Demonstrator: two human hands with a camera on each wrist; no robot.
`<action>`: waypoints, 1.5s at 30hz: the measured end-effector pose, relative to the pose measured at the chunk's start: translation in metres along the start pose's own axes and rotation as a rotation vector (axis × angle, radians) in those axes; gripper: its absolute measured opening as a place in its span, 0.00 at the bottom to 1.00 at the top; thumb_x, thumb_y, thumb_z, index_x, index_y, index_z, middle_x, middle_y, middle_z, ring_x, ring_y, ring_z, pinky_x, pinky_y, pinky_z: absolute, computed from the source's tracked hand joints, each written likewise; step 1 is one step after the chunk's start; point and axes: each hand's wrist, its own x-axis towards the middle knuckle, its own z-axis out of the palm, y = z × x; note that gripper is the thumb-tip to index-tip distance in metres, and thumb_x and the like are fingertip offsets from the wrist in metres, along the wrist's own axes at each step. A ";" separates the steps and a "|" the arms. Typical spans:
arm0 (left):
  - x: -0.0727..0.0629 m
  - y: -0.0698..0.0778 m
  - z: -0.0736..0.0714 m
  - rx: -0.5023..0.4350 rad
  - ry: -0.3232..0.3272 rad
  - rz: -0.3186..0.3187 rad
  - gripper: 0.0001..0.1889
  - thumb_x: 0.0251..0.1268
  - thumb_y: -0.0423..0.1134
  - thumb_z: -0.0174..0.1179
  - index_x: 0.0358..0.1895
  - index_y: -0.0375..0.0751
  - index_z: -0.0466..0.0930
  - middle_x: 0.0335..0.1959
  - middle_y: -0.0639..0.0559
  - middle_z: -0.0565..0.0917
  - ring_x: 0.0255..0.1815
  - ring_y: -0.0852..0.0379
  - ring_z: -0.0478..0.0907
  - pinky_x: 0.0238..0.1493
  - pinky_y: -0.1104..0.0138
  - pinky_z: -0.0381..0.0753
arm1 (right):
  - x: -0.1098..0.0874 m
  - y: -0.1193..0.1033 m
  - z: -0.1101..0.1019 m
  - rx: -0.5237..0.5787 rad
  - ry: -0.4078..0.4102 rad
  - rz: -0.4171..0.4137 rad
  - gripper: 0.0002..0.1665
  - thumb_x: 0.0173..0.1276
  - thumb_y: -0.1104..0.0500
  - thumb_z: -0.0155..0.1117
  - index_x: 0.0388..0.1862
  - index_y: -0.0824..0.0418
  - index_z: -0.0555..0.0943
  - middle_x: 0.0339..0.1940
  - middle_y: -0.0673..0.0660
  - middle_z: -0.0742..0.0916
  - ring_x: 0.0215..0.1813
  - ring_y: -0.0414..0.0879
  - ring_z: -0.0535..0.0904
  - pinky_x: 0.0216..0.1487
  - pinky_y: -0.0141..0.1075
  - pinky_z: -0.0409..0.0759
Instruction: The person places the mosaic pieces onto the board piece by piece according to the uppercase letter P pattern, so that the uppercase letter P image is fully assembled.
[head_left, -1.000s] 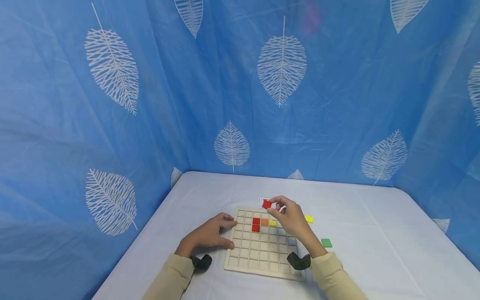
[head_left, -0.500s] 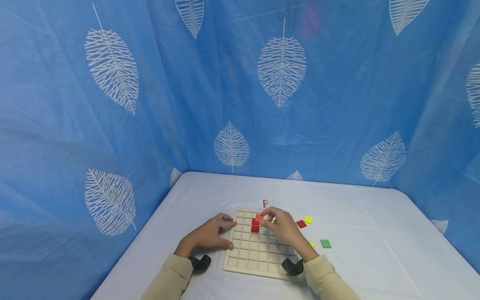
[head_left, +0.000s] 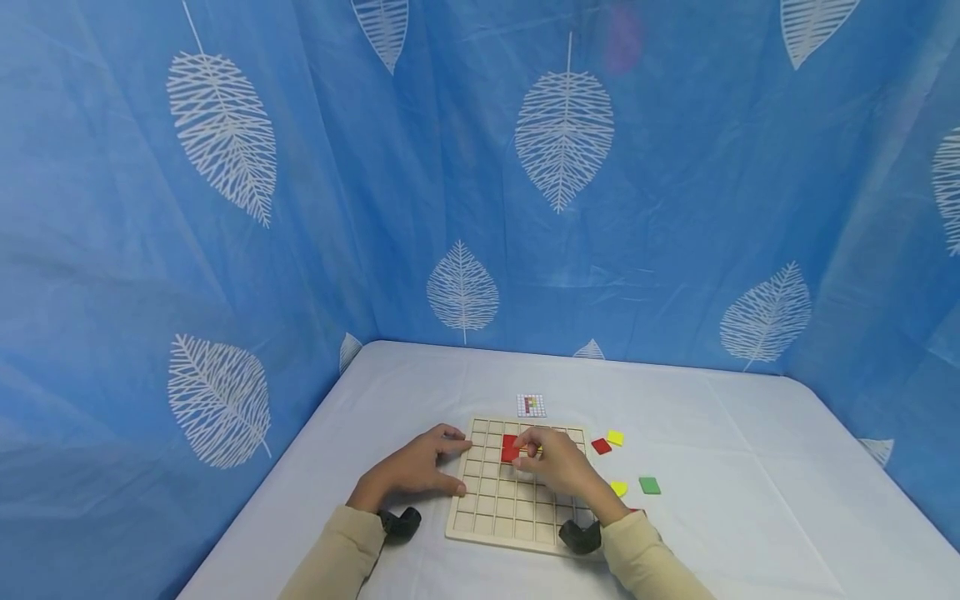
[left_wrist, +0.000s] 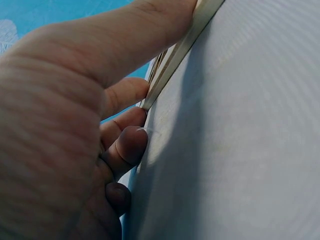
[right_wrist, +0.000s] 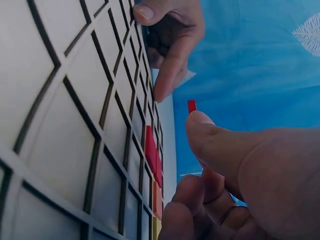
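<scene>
My right hand [head_left: 558, 462] pinches a small red square tile [right_wrist: 192, 106] between thumb and fingers, close over the upper part of a pale wooden grid board [head_left: 485, 527]. In the right wrist view, red tiles [right_wrist: 151, 149] sit in the board's cells, followed by an orange tile [right_wrist: 157, 201] and a yellow tile [right_wrist: 155, 229]. From above, the right fingers cover part of this row. My left hand [head_left: 415, 463] rests against the board's left edge, its thumb and fingertips touching the rim [left_wrist: 172, 62].
A small printed grid card [head_left: 531, 406] lies beyond the board. Right of the board are loose tiles: a red one [head_left: 602, 447], a yellow one [head_left: 616, 437], another yellow [head_left: 618, 488] and a green one [head_left: 649, 485]. Blue leaf-patterned curtains [head_left: 465, 167] enclose the white table [head_left: 750, 500].
My right hand has come from near the card back towards me over the board, carrying the red tile to the red ones. Loose tiles at the right have come into view. The left hand stays put.
</scene>
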 end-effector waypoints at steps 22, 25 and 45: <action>0.002 0.003 0.000 0.016 -0.012 0.009 0.43 0.50 0.61 0.74 0.72 0.53 0.72 0.70 0.53 0.68 0.71 0.49 0.67 0.69 0.48 0.71 | -0.004 0.006 0.011 -0.103 -0.045 -0.009 0.08 0.65 0.54 0.73 0.40 0.51 0.83 0.27 0.44 0.77 0.27 0.37 0.69 0.30 0.31 0.68; 0.000 0.002 -0.001 0.017 -0.004 0.001 0.43 0.50 0.61 0.75 0.72 0.53 0.72 0.69 0.53 0.69 0.71 0.49 0.67 0.69 0.47 0.70 | -0.003 0.005 0.013 -0.112 -0.048 -0.014 0.07 0.65 0.54 0.72 0.40 0.51 0.83 0.27 0.44 0.77 0.27 0.37 0.69 0.29 0.31 0.68; 0.000 -0.003 0.000 0.013 -0.001 -0.001 0.44 0.49 0.62 0.74 0.72 0.54 0.72 0.69 0.53 0.69 0.70 0.49 0.68 0.68 0.47 0.72 | -0.004 0.003 0.017 -0.134 -0.036 -0.033 0.08 0.63 0.55 0.74 0.39 0.54 0.84 0.26 0.44 0.77 0.27 0.37 0.69 0.28 0.31 0.68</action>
